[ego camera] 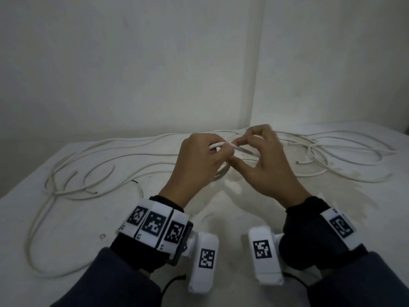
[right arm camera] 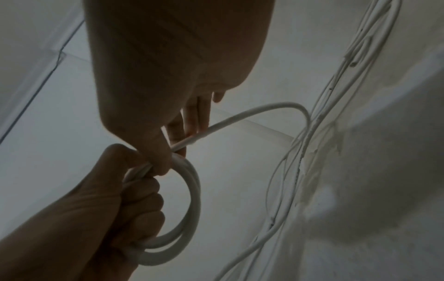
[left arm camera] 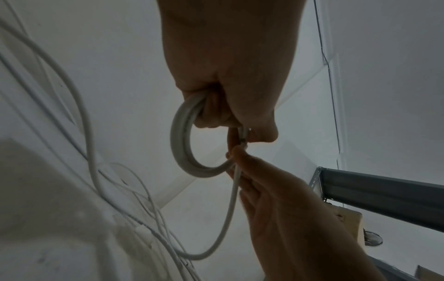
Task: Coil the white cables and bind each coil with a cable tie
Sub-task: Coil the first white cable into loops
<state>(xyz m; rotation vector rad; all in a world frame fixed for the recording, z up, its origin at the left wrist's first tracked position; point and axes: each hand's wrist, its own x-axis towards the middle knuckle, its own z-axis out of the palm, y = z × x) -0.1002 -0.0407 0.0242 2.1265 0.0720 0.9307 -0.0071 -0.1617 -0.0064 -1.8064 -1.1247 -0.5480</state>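
Observation:
My left hand [ego camera: 205,160] is fisted round a small coil of white cable [left arm camera: 182,150], about two turns, held above the white table [ego camera: 221,218]. The coil [right arm camera: 193,199] hangs below the fist, and only a bit of the coil [ego camera: 221,171] shows in the head view. Right beside the fist, my right hand [ego camera: 235,151] pinches the cable's free strand [right arm camera: 228,119] between thumb and fingers. From there the free strand [left arm camera: 228,214] bows down to the table. No cable tie is in either hand.
Loose white cables sprawl over the table, one tangle at the left [ego camera: 88,171] and another at the right [ego camera: 332,156]. A small black piece [ego camera: 134,181] lies left of my hands. Walls meet in a corner behind [ego camera: 256,85]. A dark metal beam [left arm camera: 384,192] shows at the side.

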